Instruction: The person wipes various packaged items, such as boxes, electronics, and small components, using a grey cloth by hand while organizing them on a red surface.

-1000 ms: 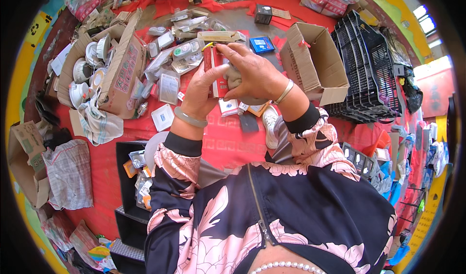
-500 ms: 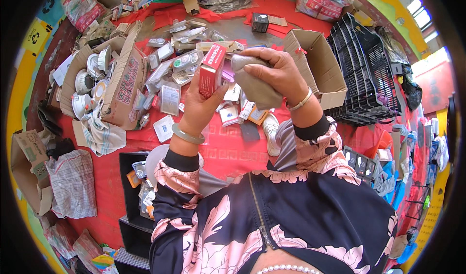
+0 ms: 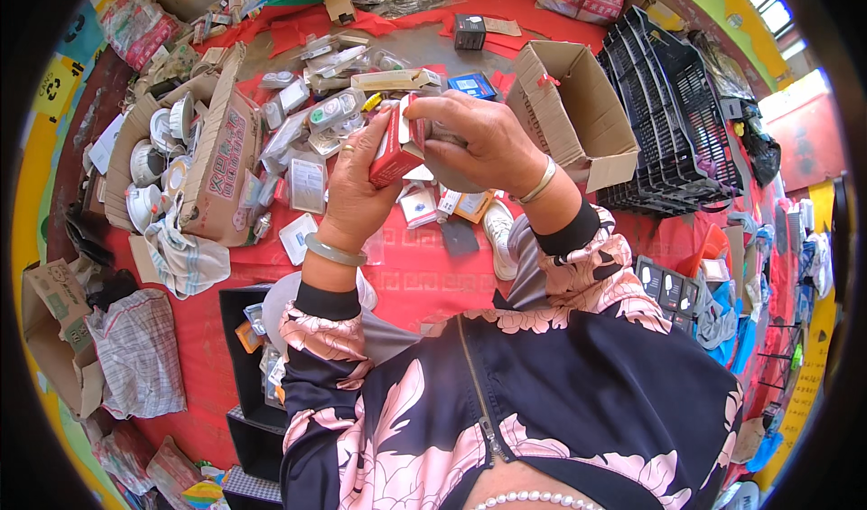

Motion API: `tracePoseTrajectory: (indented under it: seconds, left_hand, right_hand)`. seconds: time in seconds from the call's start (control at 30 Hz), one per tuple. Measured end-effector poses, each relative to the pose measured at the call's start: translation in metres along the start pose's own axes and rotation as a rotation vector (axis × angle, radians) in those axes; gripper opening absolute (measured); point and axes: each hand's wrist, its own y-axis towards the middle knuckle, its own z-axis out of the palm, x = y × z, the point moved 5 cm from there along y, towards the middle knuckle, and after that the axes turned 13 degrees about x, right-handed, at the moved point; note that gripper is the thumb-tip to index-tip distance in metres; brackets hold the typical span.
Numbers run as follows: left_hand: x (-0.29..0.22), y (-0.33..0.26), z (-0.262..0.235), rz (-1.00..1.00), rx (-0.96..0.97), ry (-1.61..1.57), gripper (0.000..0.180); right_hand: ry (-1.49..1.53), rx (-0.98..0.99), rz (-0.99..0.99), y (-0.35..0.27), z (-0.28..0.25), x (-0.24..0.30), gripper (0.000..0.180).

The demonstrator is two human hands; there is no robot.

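Above the red cloth (image 3: 433, 280), your left hand (image 3: 357, 185) now grips the raised red box (image 3: 397, 144); your right hand (image 3: 479, 140) pinches its top, fingers closed.

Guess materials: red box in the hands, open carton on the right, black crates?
Red box, held by the left hand and right hand: likely thin printed card, slightly glossy, with crisp folded edges. Open carton: corrugated cardboard, matte brown, with raw flaps. Black crates: probably moulded plastic, judging by the regular lattice walls and dull sheen.
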Motion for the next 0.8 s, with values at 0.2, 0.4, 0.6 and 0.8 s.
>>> tracePoseTrajectory:
  seconds: [0.2, 0.4, 0.6, 0.8]
  left_hand:
    - [-0.0007, -0.0004, 0.0000, -0.015, -0.027, -0.062, 0.075]
    - [-0.0030, -0.0004, -0.0004, 0.014, -0.022, 0.009, 0.074]
    - [-0.0024, -0.0023, 0.0001, 0.027, -0.027, 0.048, 0.074]
    - [-0.0030, -0.0031, -0.0006, 0.030, -0.047, 0.094, 0.065]
  right_hand:
    - [0.010, -0.147, -0.079, 0.0008, 0.0006, -0.0003, 0.039]
    - [-0.093, -0.022, -0.065, -0.0001, -0.0024, 0.0011, 0.039]
    - [-0.110, -0.032, -0.114, 0.0003, -0.0042, 0.0037, 0.042]
    - [-0.082, -0.026, -0.148, 0.0005, -0.0005, 0.0038, 0.049]
